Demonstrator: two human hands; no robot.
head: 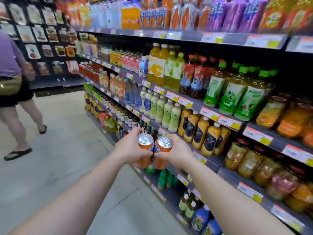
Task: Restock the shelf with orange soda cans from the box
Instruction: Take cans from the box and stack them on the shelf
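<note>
With my left hand [128,150] wrapped round one orange soda can [145,146] and my right hand [176,153] round another [163,148], both touching out in the aisle short of the shelf [210,162], I judged a knock against crowded bottles could spill them.

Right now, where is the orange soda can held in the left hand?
In the head view it sits just left of centre, gripped upright by the left hand: the left can touches the right hand's can, in front of the drink shelf.

Grey floor [55,150]; stocked, somewhat blurred shelving [210,109].
</note>
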